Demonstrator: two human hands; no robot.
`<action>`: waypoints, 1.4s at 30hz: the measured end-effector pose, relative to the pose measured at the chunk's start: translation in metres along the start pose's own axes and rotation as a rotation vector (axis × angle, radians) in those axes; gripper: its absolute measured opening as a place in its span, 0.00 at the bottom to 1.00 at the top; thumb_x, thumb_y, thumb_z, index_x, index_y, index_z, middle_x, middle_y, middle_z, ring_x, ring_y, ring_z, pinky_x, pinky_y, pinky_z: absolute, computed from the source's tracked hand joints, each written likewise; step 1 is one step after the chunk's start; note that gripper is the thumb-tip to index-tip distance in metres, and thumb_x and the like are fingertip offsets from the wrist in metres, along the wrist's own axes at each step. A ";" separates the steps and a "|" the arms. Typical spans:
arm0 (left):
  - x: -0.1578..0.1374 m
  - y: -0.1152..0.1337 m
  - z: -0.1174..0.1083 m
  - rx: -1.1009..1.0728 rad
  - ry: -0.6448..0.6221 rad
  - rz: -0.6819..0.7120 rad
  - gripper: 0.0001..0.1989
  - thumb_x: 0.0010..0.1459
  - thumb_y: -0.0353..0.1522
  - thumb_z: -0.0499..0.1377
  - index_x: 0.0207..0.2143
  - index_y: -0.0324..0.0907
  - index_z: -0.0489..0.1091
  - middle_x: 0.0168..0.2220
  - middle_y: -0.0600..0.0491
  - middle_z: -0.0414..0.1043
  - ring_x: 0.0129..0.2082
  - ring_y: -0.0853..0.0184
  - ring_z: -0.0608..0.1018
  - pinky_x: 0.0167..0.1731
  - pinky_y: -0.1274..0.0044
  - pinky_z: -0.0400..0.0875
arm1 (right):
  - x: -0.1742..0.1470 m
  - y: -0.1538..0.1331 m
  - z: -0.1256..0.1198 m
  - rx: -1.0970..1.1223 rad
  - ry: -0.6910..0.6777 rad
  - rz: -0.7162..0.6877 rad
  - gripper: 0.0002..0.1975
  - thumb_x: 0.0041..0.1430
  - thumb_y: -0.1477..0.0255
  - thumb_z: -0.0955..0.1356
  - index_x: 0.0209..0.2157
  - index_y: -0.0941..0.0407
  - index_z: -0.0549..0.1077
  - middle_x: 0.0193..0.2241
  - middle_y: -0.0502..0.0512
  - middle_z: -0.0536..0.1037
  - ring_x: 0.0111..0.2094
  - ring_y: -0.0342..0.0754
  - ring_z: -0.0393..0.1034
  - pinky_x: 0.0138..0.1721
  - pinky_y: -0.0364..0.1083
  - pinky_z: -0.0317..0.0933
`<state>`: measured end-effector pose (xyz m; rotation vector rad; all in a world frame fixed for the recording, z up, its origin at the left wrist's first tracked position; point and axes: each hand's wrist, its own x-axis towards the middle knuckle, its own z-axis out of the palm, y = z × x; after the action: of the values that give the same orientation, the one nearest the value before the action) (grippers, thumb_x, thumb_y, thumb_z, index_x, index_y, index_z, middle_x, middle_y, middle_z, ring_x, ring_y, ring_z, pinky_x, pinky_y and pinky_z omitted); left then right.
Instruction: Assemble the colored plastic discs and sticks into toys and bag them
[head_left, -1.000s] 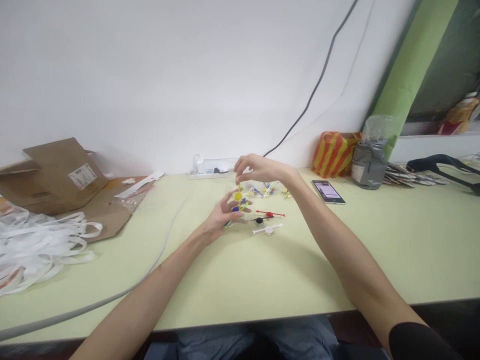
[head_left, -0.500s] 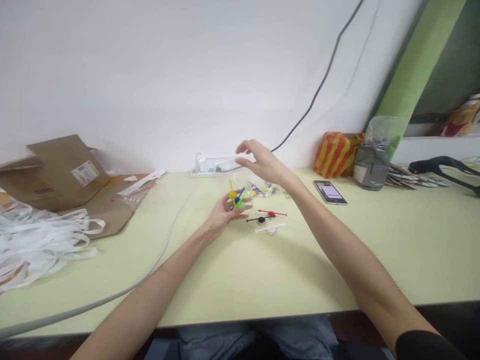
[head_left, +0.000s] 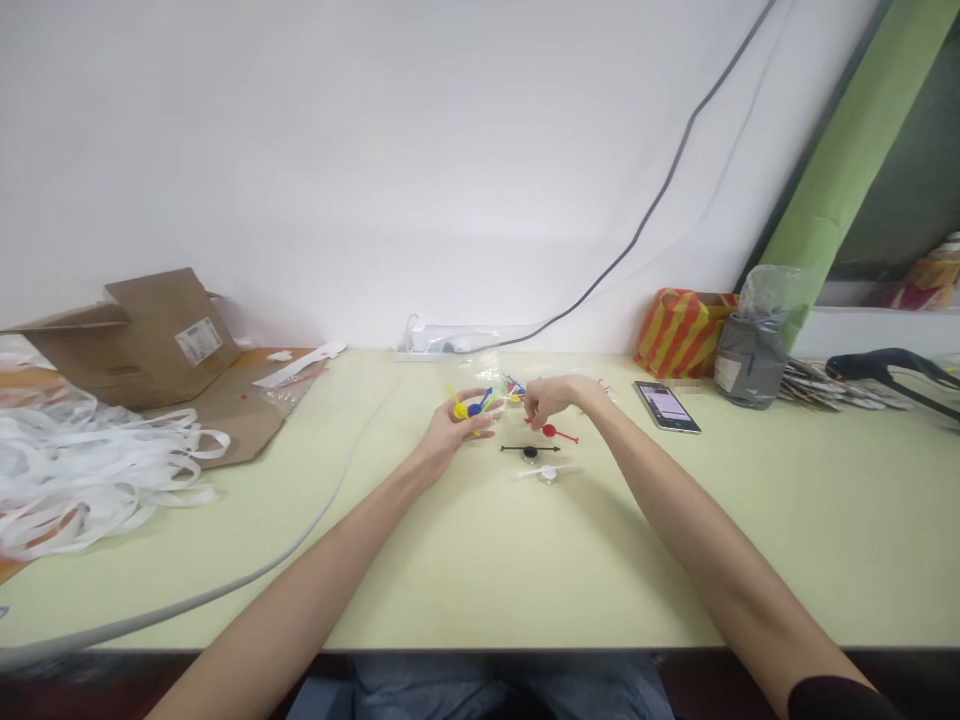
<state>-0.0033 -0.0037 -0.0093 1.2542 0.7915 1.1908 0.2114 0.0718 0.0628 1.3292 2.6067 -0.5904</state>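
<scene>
Cradling the yellow pointer point(head_left: 460, 411) and blue pointer point(head_left: 475, 410), my left grip point(head_left: 444, 436) curls loosely around what look like light, stiff plastic pieces, their thin arms probably easy to snap. Rightward on the surface point(head_left: 480, 570) lie the black pointer point(head_left: 530, 452), white pointer point(head_left: 549, 473) and red pointer point(head_left: 550, 431), each likely best pinched by its round hub; my right grip point(head_left: 553, 397) is narrow at the red one's left end, though whether it holds anything I cannot tell.

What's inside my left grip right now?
Your left grip holds a yellow piece and a blue arrow piece, with a green bit showing beside them. Their lower parts, and anything deeper inside, are covered.
</scene>
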 end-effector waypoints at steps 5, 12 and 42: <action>0.000 -0.001 0.002 0.052 -0.027 0.001 0.38 0.47 0.33 0.72 0.59 0.44 0.61 0.51 0.42 0.74 0.44 0.55 0.81 0.32 0.73 0.78 | -0.031 0.006 -0.046 0.297 0.530 -0.161 0.09 0.53 0.66 0.71 0.27 0.59 0.75 0.25 0.55 0.79 0.26 0.45 0.70 0.29 0.44 0.61; 0.001 -0.005 0.005 0.115 -0.107 0.045 0.40 0.46 0.32 0.72 0.61 0.45 0.61 0.39 0.51 0.73 0.36 0.65 0.79 0.35 0.72 0.77 | -0.071 -0.030 -0.057 0.602 0.934 -0.409 0.15 0.56 0.59 0.71 0.34 0.58 0.74 0.31 0.59 0.80 0.32 0.48 0.74 0.31 0.45 0.65; -0.001 -0.003 0.009 0.180 -0.071 0.005 0.31 0.54 0.38 0.68 0.57 0.41 0.63 0.54 0.38 0.73 0.49 0.52 0.80 0.36 0.71 0.80 | -0.041 -0.054 -0.038 0.158 0.812 -0.566 0.05 0.61 0.71 0.68 0.37 0.55 0.75 0.41 0.55 0.74 0.43 0.48 0.65 0.45 0.48 0.59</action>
<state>0.0057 -0.0067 -0.0106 1.4390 0.8576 1.0916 0.1938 0.0286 0.1246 0.9784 3.7289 -0.3625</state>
